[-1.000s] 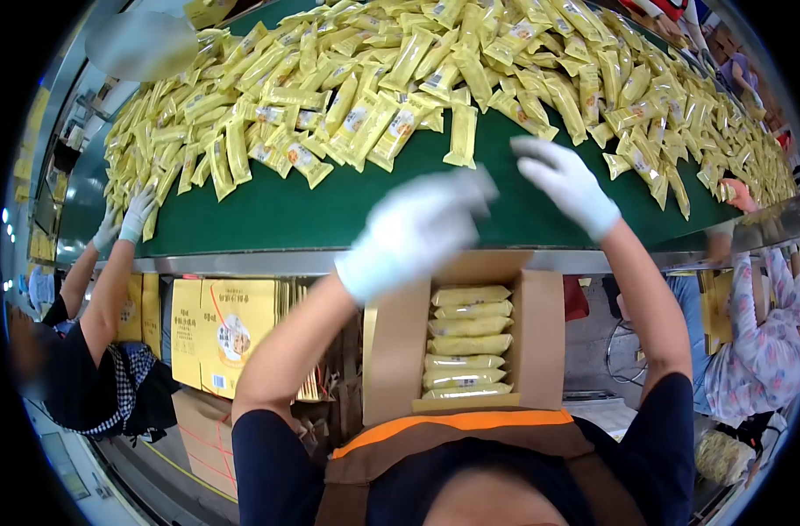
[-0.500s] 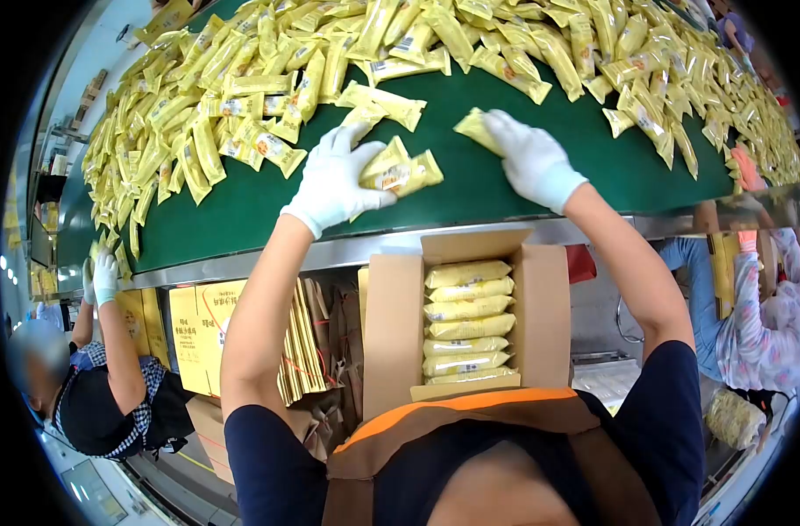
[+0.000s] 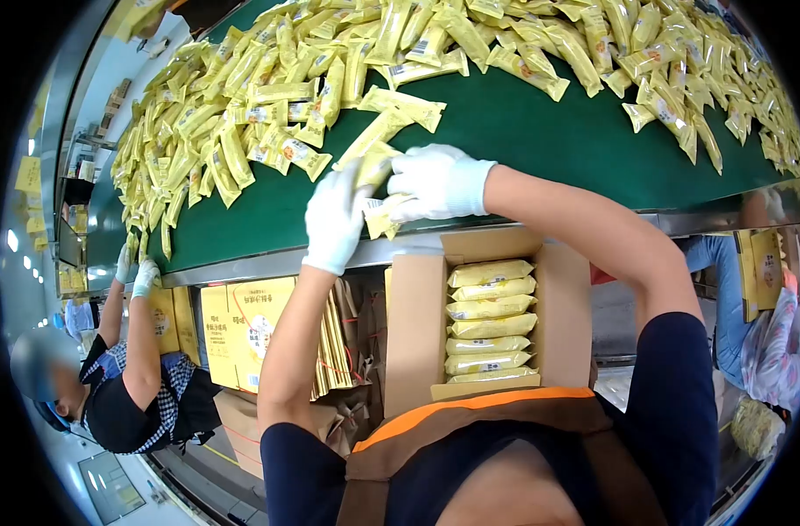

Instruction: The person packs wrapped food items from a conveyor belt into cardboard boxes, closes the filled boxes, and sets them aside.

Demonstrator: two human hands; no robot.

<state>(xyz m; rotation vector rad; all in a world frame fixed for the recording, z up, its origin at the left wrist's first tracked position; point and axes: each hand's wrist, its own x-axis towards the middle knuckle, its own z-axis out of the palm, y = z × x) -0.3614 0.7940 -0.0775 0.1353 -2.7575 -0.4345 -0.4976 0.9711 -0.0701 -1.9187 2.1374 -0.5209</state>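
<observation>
White gloves cover both my hands, which meet over the near edge of the green belt [image 3: 505, 167]. My left hand [image 3: 334, 219] is closed round yellow packets [image 3: 375, 168], which show between the two gloves. From the right, my right hand [image 3: 435, 182] presses its fingers on the same packets. A loose packet [image 3: 373, 136] lies just beyond my left hand. Below the belt edge, an open carton [image 3: 564, 324] with raised flaps holds a column of several yellow packets [image 3: 489, 326] lying flat.
A large heap of yellow packets [image 3: 268, 92] covers the far side of the belt. Flat yellow cartons [image 3: 242, 329] stand at lower left. A person [image 3: 119, 394] works at the left with both hands at the belt; another person [image 3: 781, 351] is at the right.
My right hand has moved left to meet my left hand, and its packet has joined those in my left hand. Both hands are now nearer the belt's front edge.
</observation>
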